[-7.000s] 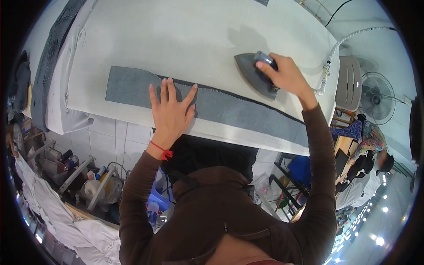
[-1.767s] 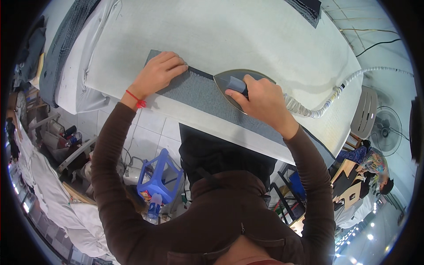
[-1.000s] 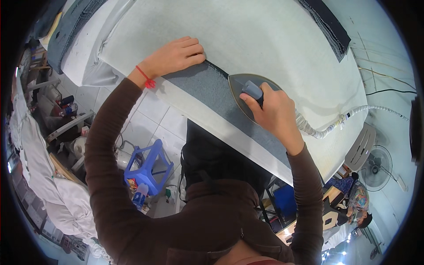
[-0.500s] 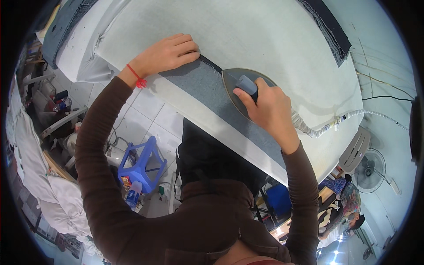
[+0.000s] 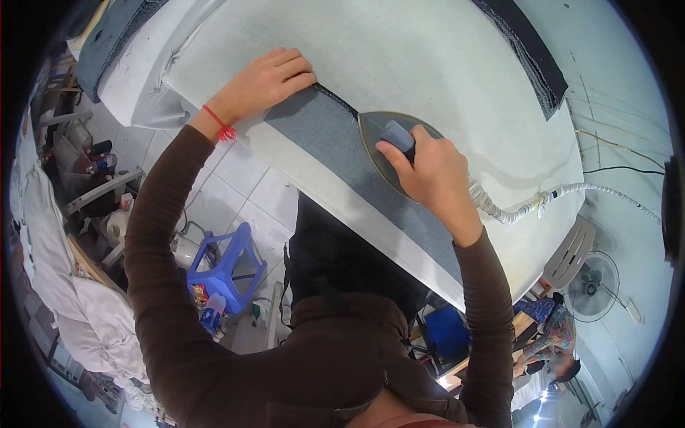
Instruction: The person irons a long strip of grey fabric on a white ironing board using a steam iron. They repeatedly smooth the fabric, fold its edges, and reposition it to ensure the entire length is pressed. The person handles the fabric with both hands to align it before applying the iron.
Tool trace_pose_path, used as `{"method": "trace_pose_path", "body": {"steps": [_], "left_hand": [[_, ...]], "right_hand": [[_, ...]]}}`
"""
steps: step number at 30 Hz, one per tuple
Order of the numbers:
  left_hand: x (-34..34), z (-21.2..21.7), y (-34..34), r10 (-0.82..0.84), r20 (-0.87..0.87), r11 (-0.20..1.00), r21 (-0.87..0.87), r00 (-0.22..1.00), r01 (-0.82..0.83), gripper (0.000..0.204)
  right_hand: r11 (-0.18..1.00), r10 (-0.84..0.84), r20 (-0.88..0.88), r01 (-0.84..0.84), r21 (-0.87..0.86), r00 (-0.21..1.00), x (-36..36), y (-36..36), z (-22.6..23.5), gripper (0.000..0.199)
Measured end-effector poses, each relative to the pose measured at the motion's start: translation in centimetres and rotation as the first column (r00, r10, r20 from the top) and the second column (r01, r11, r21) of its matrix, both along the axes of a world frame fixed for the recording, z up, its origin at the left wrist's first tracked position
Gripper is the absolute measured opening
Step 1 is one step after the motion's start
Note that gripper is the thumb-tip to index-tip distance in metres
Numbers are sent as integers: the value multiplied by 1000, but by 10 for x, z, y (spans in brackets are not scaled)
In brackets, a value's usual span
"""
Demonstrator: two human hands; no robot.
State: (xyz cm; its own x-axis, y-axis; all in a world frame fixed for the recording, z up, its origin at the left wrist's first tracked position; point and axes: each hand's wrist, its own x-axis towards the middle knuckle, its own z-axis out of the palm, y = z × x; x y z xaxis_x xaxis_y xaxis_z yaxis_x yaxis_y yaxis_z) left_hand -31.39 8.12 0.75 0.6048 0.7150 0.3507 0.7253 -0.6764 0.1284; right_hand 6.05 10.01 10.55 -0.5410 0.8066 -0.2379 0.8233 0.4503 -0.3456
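Observation:
A long strip of grey-blue denim-like fabric (image 5: 335, 143) lies along the near edge of the white padded ironing table (image 5: 371, 50). My right hand (image 5: 441, 171) is wrapped round the handle of an iron (image 5: 374, 135), whose soleplate rests on the strip and its dark far edge. The iron's tip points to the upper left. From behind it runs a hose (image 5: 514, 214) wrapped in white. At the strip's left end, my left hand (image 5: 275, 78) has its fingers curled down on the dark folded edge, pinching it; the fingertips are partly hidden.
Dark fabric pieces (image 5: 524, 53) hang over the table's far right edge, and more denim (image 5: 114, 50) lies at the far left. On the tiled floor stands a blue plastic stool (image 5: 228, 267). A fan (image 5: 591, 285) and another person (image 5: 553, 335) are at the lower right.
My left hand has shifted slightly up and left with the fabric's edge. The iron and my right hand have hardly moved. At the lower right, the other person has changed posture.

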Motion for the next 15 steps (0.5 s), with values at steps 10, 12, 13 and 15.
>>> {"method": "trace_pose_path", "body": {"steps": [10,12,13,15], "left_hand": [[-12,-11,-1,2,73,998,60,997,-7,32],[-11,-10,-1,-2,78,998,67,997,-3,32],[-11,-9,-1,2,90,995,95,996,-11,29],[-7,-10,0,16,108,990,140,994,-31,24]], "right_hand": [[999,10,6,-10,40,1000,-6,6,0,65],[999,14,-3,-14,41,1000,-6,6,1,65],[999,16,-9,-16,39,1000,-6,5,2,65],[1000,13,-2,-13,29,1000,-6,6,2,64]]}}
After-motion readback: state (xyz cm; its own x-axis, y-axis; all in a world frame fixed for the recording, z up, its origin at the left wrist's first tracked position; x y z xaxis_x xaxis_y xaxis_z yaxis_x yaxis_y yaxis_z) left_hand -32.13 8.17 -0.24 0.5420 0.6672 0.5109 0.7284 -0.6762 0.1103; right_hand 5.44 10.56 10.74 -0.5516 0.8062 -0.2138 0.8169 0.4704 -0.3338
